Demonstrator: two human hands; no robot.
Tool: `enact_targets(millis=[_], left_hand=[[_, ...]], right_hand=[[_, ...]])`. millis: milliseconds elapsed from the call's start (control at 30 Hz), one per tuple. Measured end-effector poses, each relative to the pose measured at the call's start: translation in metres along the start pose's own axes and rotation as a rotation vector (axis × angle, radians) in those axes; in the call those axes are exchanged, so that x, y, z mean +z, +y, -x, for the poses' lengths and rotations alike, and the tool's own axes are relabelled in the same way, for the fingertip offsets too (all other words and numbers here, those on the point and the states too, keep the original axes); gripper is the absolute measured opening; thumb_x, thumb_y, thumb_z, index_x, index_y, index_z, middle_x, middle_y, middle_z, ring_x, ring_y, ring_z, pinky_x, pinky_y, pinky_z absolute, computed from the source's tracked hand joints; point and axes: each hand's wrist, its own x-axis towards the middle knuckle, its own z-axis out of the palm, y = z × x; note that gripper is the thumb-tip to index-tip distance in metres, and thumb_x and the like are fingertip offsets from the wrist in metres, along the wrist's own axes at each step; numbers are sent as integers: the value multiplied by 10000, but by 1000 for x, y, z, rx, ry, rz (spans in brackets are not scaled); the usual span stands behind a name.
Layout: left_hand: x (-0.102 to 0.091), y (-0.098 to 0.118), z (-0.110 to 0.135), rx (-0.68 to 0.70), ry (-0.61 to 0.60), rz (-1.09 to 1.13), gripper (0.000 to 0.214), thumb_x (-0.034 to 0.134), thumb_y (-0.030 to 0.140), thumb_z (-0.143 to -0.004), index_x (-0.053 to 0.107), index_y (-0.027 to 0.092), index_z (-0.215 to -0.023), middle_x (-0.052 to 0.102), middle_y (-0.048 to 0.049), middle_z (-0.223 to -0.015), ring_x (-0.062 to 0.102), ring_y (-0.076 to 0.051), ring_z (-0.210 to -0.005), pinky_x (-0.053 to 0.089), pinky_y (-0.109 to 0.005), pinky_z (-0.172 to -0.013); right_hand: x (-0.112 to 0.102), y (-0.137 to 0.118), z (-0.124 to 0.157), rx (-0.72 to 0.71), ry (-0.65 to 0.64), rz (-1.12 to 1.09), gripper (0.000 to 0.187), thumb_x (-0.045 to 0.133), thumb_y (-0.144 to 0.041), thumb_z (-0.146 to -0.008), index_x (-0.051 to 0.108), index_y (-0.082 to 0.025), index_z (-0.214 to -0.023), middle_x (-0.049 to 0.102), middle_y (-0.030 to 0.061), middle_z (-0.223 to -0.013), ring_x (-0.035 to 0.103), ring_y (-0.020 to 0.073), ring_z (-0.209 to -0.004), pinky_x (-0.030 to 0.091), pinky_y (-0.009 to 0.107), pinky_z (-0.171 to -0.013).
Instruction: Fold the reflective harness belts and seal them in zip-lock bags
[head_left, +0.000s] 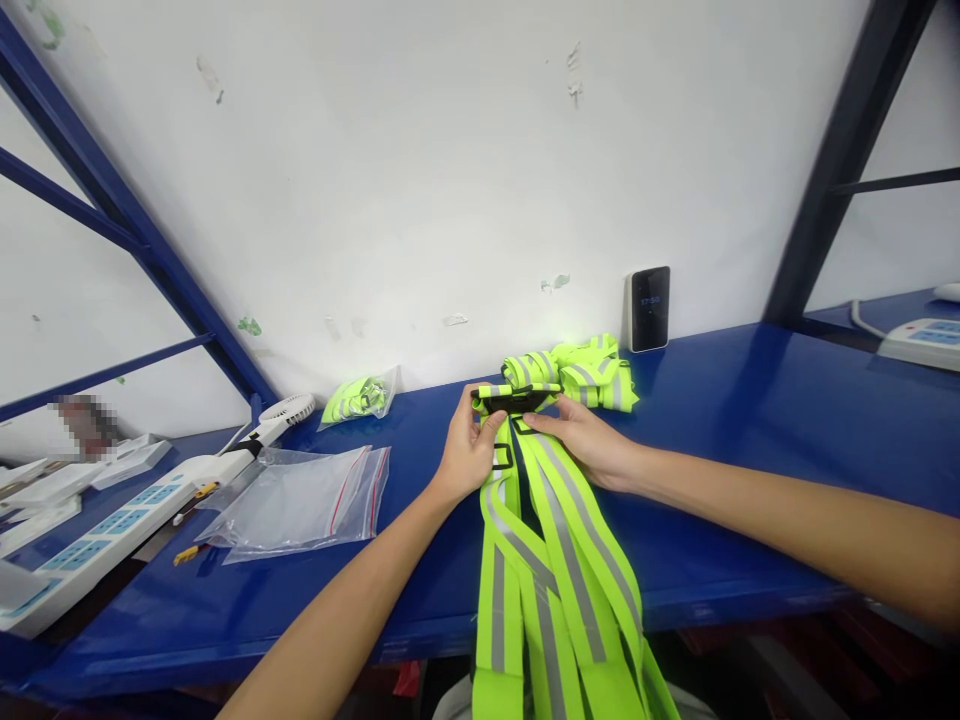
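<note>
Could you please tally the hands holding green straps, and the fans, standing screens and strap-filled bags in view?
Left hand and right hand, on green straps: 2
White fan: 1
Standing screen: 1
Strap-filled bag: 1
Total: 5

One set of reflective straps (566, 550), two buckles (502, 457), one bagged bundle (361, 398), one fan (289, 409) and one screen (650, 310) appear alongside at least two each of rolled bundles (531, 370), flat bags (296, 500) and power strips (109, 535).
</note>
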Motion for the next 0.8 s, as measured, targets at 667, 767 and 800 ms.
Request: enact_targets(millis=[667,767,800], left_hand=[[2,1,1,-294,-31,214,689,640,175,-757,364,336,-1368,635,22,-951,642,-144,-753,527,-297,-739],[4,-6,1,-383,28,282,708,655,141,-722,390,313,-1356,656,-5,-1071,659,-173,-892,527,-328,-828],[4,-7,1,-382,23,293,643,680,160,-722,448,271,-1311,663,-29,-1097,657,-194,-942,521,-343,-861]], right_hand=[[-13,-7,-10,-6,-62,-85,365,669,-179,-821,580,-234,-1170,715,24,-841,687,176,-651,577,305,-611],[-15,-5,-12,-51,-47,-15,467,676,-218,-820,523,-269,-1258,703,4,-776,683,185,-616,578,324,-595],[-16,-5,-12,-72,-47,12,512,682,-230,-817,500,-284,-1292,698,-3,-768,684,189,-613,580,331,-594]])
